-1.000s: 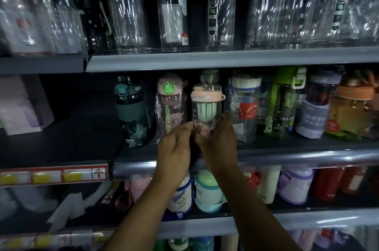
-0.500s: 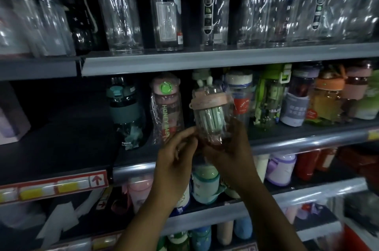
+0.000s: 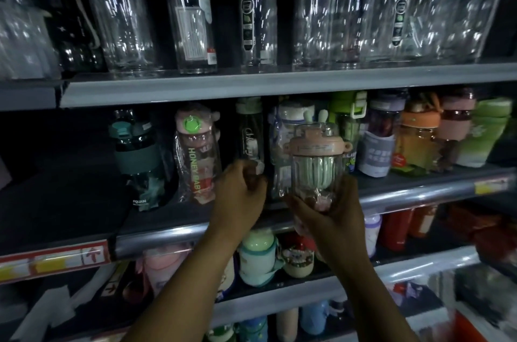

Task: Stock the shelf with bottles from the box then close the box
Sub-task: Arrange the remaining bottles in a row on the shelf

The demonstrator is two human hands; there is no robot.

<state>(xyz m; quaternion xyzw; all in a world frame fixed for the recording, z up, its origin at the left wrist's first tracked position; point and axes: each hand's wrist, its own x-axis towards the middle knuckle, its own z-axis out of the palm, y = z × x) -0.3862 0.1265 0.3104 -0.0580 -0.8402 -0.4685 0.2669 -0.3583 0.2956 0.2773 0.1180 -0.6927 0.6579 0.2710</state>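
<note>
My right hand (image 3: 333,213) grips the bottom of a small plastic-wrapped bottle (image 3: 316,162) with a pink lid and green insert, holding it upright in front of the middle shelf's rail (image 3: 419,196). My left hand (image 3: 237,196) reaches onto the middle shelf, fingers curled round the base of a slim dark bottle (image 3: 249,140) that stands between the pink "HONEY BABY" bottle (image 3: 197,157) and a wrapped white-lidded bottle (image 3: 282,145). The box is out of view.
Tall clear glass bottles (image 3: 316,11) fill the top shelf. Coloured bottles (image 3: 416,140) crowd the middle shelf's right; a dark green bottle (image 3: 137,157) stands left, beside bare shelf (image 3: 64,196). Lower shelves hold small cups (image 3: 257,257). Something red (image 3: 475,325) blurs at bottom right.
The pink-lidded bottle came off the shelf and moved right, now held by my right hand alone. My left hand let go and closed on the slim dark bottle behind.
</note>
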